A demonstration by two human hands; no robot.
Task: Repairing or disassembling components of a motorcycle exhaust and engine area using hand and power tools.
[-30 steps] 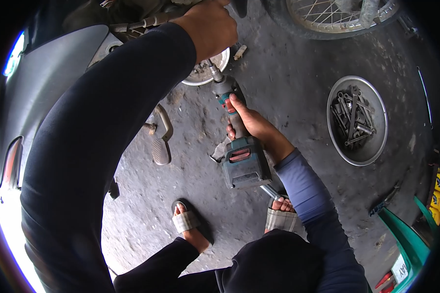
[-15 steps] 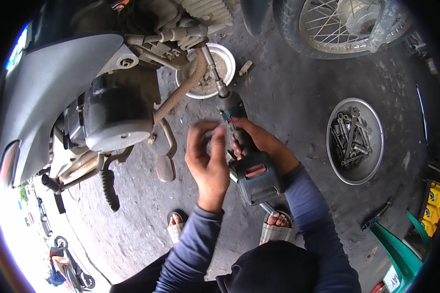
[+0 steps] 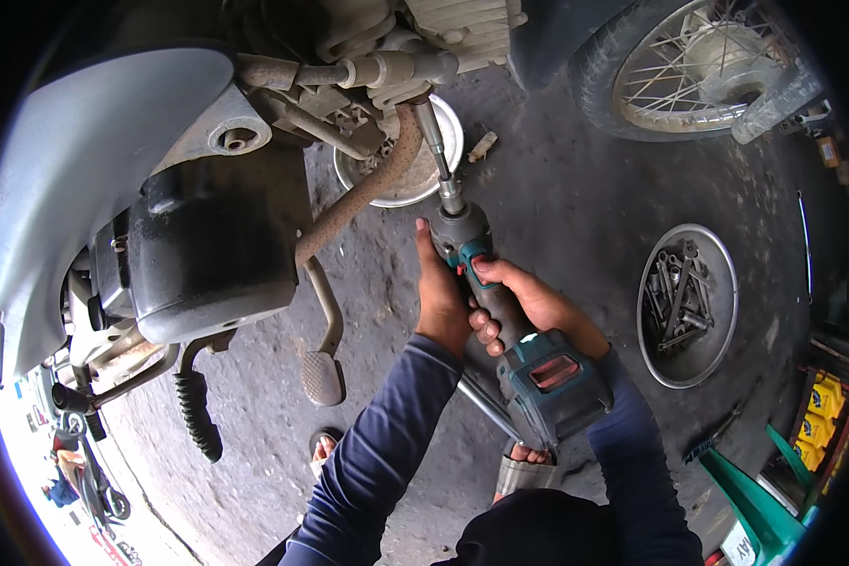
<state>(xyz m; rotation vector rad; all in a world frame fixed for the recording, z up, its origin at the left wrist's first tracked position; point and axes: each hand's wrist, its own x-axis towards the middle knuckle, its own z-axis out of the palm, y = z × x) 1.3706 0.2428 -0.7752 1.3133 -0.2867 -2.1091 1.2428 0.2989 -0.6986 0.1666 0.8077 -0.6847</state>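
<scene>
The motorcycle (image 3: 212,250) fills the upper left, its engine (image 3: 382,71) overhanging the floor. A rust-flecked pipe (image 3: 358,203) runs up to the engine's underside and looks joined there, so nothing large appears to be off. Past it, at the upper right, 1 spoked wheel (image 3: 596,90) shows. On the floor to the right sits a metal bowl (image 3: 714,351) of wrenches and sockets. A shallow pan (image 3: 401,200) lies below the engine, partly hidden by the pipe, with some dirt or debris in it.

The driver (image 3: 557,382), teal and black, is between the 2 hands, pointing up at the engine. The right hand (image 3: 547,307) is closed around its handle, with a fingertip at the red switch. The left hand (image 3: 441,302) lies along the driver's left side, 1 digit stretched up beside its head; the rest are hidden, so I cannot tell whether it grips.

The long socket (image 3: 427,123) reaches the engine just beside the pipe's top. The set-up looks done; the work at that spot seems unfinished. Whether the socket is turning, or any bolt is loose, I cannot tell.
</scene>
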